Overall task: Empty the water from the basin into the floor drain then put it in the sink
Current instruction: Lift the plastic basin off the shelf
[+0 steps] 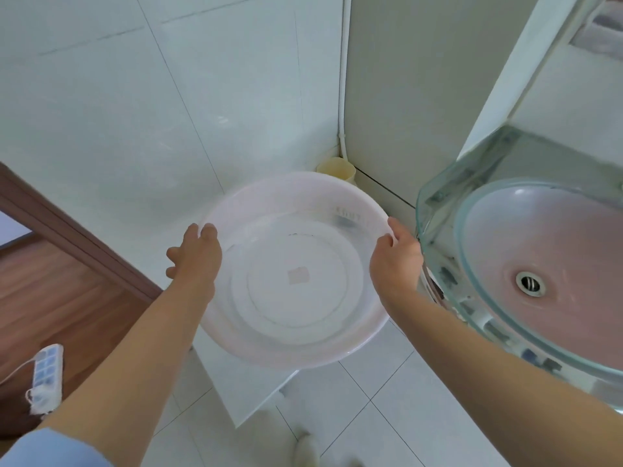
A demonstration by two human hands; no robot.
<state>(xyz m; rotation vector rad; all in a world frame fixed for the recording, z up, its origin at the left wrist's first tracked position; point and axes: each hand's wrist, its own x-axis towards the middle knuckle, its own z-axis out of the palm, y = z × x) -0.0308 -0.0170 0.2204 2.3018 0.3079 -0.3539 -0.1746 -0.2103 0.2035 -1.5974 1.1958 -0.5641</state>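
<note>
At frame centre, a pale pink plastic basin (293, 274) is held above the floor, gripped at opposite rims by the left hand (195, 254) and right hand (394, 261), just left of the glass sink (526, 264).

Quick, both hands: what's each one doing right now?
Left hand: closed on the rim of the basin.
Right hand: closed on the basin's opposite rim.

I see a translucent pale-pink basin (293, 274) with a small pinkish square at its centre, a pink-tinted glass sink (539, 264), white tiles (387, 416), and a reddish-brown wood-grain door (67, 291).
</note>
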